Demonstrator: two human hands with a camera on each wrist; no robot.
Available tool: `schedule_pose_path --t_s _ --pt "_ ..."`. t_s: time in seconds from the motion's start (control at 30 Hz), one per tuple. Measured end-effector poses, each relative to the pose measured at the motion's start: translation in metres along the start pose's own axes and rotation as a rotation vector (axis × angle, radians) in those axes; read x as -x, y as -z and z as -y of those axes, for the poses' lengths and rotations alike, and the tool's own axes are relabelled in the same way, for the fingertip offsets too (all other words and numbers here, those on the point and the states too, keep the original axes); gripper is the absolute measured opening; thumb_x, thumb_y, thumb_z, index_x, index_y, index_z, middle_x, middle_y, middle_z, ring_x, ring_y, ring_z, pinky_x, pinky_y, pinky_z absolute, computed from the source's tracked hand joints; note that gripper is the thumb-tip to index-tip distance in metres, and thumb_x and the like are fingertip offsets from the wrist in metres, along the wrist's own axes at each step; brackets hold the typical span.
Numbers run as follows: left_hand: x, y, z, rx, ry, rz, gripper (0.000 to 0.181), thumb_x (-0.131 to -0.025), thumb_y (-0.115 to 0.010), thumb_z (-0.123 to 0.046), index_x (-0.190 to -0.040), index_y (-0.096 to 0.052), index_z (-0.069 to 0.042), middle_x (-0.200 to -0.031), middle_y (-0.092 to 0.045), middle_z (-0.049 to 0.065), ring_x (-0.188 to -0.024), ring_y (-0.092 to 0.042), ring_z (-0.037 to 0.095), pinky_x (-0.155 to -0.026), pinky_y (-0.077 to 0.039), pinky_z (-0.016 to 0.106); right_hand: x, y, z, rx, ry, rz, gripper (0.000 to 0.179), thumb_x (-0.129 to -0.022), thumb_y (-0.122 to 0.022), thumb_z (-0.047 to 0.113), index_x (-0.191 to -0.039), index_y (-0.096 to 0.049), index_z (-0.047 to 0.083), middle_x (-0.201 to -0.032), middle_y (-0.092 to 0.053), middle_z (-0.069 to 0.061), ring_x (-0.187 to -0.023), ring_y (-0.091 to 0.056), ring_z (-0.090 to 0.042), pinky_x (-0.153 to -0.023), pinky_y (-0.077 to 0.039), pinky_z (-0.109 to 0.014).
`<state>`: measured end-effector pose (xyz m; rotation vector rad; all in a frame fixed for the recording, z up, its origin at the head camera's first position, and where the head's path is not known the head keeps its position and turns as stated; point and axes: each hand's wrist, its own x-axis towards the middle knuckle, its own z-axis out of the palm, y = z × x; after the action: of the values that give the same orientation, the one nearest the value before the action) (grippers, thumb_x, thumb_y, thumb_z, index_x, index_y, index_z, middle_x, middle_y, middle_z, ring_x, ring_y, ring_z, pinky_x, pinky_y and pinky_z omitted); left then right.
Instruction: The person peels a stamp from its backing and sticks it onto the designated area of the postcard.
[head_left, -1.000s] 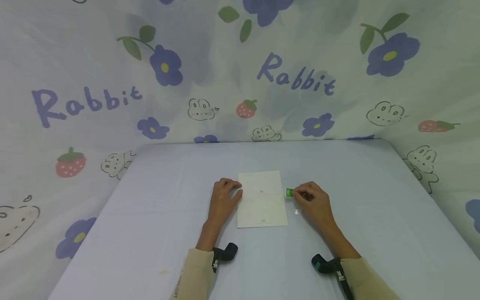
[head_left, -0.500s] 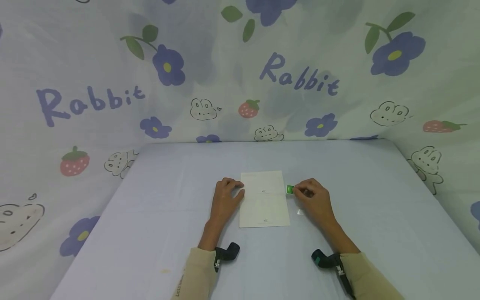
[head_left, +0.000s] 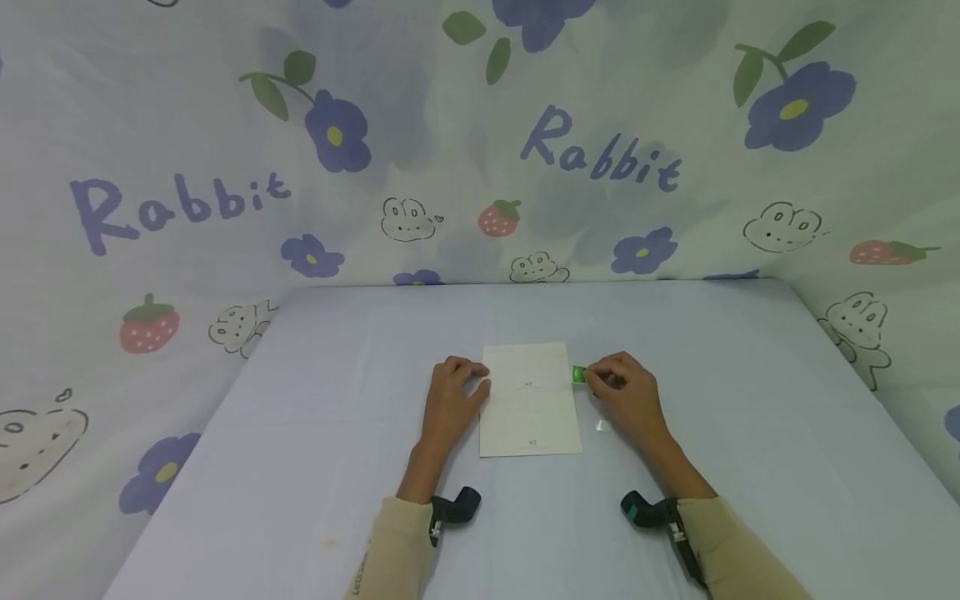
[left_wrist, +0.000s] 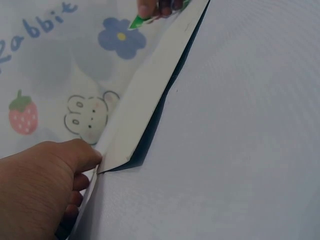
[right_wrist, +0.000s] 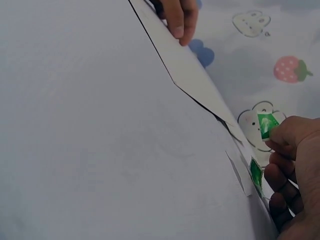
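In the head view a cream sheet of paper [head_left: 527, 408] with small dark marks and a crease across its middle lies flat on the white table. My left hand [head_left: 452, 404] rests at its left edge, thumb and curved fingers apart from each other and touching the edge. My right hand [head_left: 628, 392], just beyond the paper's right edge, pinches a small green, white-edged square [right_wrist: 266, 125] between thumb and forefinger. The other fingers curl below it. Another green piece [right_wrist: 256, 174] lies on the table under this hand, mostly hidden in the head view.
A small whitish scrap [head_left: 603, 425] lies on the table right of the paper, near my right wrist. Each wrist carries a black camera mount [head_left: 456, 505]. Behind the white table [head_left: 300, 358] hangs a cloth [head_left: 450, 167] printed with flowers, rabbits and strawberries.
My right hand has moved slightly away from me and along the paper's right edge, with the green square still pinched. My left hand and the paper keep their places.
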<state>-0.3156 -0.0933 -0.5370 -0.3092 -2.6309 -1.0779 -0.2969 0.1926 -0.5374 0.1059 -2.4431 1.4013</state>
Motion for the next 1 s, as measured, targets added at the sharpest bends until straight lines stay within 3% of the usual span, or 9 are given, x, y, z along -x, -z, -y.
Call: schedule_pose_path --t_s 0.63,1.0 --pt "0.008 -0.002 0.003 0.021 0.018 0.011 0.015 -0.092 -0.074 -0.016 -0.106 -0.074 -0.012 -0.111 -0.059 0.001 -0.105 -0.051 0.021 -0.089 -0.047 0.036 -0.01 -0.011 -0.004 0.022 0.017 0.022 0.009 -0.09 -0.076 0.02 -0.094 -0.077 0.012 -0.097 -0.063 0.001 -0.082 -0.057 -0.015 -0.069 -0.048 -0.022" --pt "0.003 0.0 0.002 0.017 0.005 0.001 0.015 -0.092 -0.074 -0.016 -0.106 -0.074 -0.012 -0.111 -0.059 0.001 -0.104 -0.051 0.021 -0.088 -0.047 0.036 -0.023 -0.015 -0.002 0.04 0.062 0.02 0.011 -0.091 -0.076 0.019 -0.096 -0.077 0.009 -0.098 -0.063 -0.001 -0.082 -0.057 -0.016 -0.07 -0.048 -0.024"
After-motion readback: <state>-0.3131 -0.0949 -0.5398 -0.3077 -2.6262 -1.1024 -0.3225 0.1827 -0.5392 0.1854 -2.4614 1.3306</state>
